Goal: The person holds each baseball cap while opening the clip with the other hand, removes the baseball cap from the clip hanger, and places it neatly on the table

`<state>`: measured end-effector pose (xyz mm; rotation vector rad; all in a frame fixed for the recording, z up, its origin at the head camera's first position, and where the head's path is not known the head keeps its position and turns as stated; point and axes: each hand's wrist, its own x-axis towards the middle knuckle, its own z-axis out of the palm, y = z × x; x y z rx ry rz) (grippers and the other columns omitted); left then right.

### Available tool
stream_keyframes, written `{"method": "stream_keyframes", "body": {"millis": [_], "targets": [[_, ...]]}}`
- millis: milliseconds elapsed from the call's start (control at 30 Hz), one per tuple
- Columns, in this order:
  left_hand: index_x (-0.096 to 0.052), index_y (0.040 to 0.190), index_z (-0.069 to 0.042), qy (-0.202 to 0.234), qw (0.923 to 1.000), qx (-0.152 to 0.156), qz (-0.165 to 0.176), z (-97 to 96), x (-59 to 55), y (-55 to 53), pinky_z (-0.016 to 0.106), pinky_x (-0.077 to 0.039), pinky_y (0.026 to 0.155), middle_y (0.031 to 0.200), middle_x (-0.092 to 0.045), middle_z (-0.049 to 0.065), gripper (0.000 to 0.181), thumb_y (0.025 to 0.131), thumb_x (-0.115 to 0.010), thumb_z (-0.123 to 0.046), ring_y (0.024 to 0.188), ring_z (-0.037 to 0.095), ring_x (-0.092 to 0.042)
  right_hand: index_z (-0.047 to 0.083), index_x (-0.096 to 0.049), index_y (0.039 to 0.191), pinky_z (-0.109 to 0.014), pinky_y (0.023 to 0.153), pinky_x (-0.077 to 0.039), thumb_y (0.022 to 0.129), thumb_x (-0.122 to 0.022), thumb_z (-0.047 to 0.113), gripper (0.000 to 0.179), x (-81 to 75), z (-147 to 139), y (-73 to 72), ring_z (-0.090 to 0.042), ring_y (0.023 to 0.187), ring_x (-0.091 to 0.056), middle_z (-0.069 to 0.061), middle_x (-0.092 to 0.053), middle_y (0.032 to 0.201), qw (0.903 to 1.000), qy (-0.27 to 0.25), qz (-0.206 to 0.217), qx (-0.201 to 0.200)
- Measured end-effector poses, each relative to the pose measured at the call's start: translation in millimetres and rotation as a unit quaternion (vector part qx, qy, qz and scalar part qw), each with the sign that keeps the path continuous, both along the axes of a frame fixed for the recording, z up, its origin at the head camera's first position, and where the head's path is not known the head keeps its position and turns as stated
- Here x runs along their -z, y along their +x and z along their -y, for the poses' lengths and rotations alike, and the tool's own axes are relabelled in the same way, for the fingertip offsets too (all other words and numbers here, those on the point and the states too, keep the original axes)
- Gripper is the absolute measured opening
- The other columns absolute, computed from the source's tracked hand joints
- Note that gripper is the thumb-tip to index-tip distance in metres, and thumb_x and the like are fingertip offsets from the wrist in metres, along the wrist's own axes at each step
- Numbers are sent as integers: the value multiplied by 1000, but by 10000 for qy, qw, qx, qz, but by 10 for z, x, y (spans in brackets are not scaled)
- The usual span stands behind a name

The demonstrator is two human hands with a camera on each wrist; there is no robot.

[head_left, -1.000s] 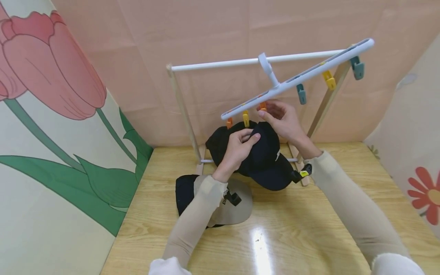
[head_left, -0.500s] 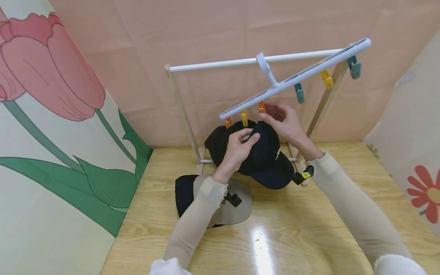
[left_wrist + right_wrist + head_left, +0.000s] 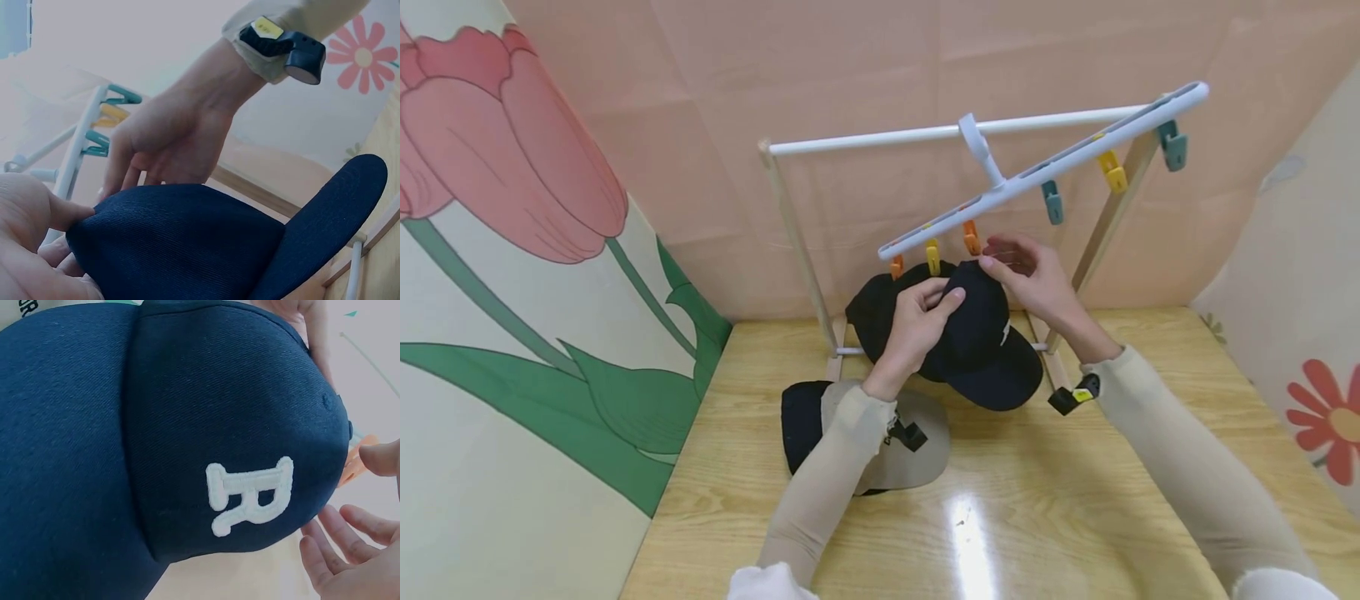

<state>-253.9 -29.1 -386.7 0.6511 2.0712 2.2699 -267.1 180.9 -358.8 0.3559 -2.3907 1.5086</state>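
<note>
A navy baseball cap (image 3: 981, 325) with a white letter R on its front (image 3: 250, 494) is below the white clip hanger (image 3: 1045, 171). My left hand (image 3: 919, 321) pinches the cap's edge between thumb and fingers, also seen from the left wrist. My right hand (image 3: 1028, 275) is beside the cap's upper edge, just under an orange clip (image 3: 972, 238); in the right wrist view its thumb and fingers are spread apart. Whether that clip grips the navy cap, I cannot tell. Behind it a black cap (image 3: 871, 317) hangs under another orange clip (image 3: 897, 267) and a yellow clip (image 3: 933, 258).
The hanger hooks over the white bar (image 3: 865, 142) of a wooden-sided rack (image 3: 797, 233). Farther right it carries teal clips (image 3: 1052, 202) and another yellow clip (image 3: 1112, 172). A beige and black cap (image 3: 925, 458) lies on the wooden table (image 3: 1060, 508), partly behind my left forearm.
My right hand has come off the orange clip and shifted slightly right and down. The left hand keeps its pinch on the navy cap, which has barely moved.
</note>
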Motion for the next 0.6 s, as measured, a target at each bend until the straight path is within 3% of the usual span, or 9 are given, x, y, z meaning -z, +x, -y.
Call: {"method": "stream_keyframes", "body": {"millis": [100,367,600], "targets": [[-74,121,5,-6,10000,19,-15,5,-2,-3,21,-57,81,111,-78,27,24,106,-68,-12,88,5,-71,7,-61,147,-17,100,-49,104,-71,31,50,10,-30,35,-14,120,-64,-17,-68,138,10000,14,22,13],[-74,121,5,-90,9999,-30,-133,12,-24,-10,21,-57,81,112,-77,27,24,106,-68,-13,89,5,-71,4,-62,146,-13,96,-50,105,-71,23,47,116,-134,132,0,112,-63,-22,-68,136,9999,50,-120,-82],[-74,121,4,-148,9997,-41,-166,12,-43,9,20,-56,81,112,-78,26,24,106,-68,-14,90,5,-71,2,-62,144,-9,94,-49,105,-71,21,45,206,-201,228,1,110,-63,-22,-69,135,9999,122,-46,-106]]}}
